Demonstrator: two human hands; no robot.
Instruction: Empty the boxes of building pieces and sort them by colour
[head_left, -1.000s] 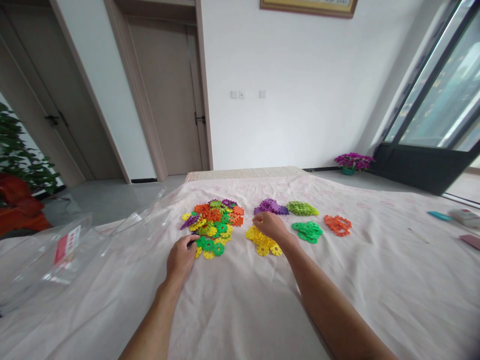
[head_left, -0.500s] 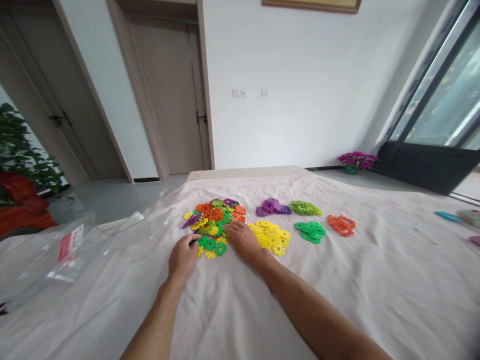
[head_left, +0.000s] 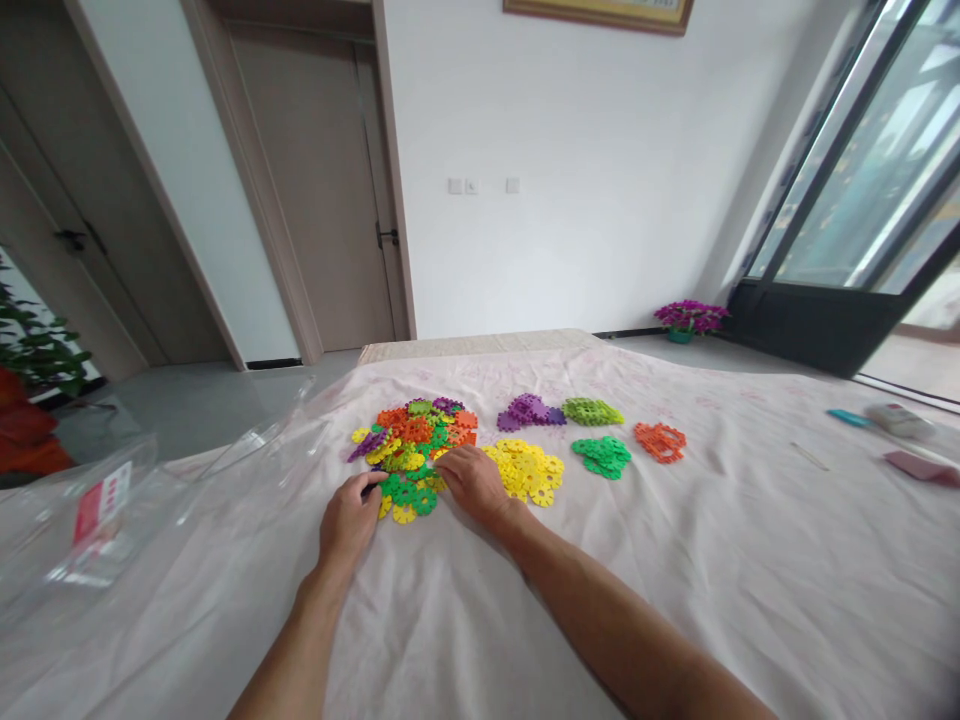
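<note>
A mixed pile of flower-shaped plastic pieces, in orange, green, yellow and purple, lies on the cloth before me. My left hand is at its lower left edge, fingers curled against the green pieces; a dark patch shows at the fingertips, and I cannot tell whether it is a piece or shadow. Reaching over the pile's right side, my right hand has its fingers bent down and together, the tips among green and yellow pieces. What they pinch is hidden. Yellow pieces are heaped just right of that hand.
Farther right lie separate heaps of purple, light green, green and orange pieces. A clear plastic bag with a red label spreads at left. A blue item and a pink cloth lie far right.
The view has swung slightly right, so everything appears farther left. My right hand's fingers have drawn back a little toward me and bunched more; the left hand stays beside the pile.
</note>
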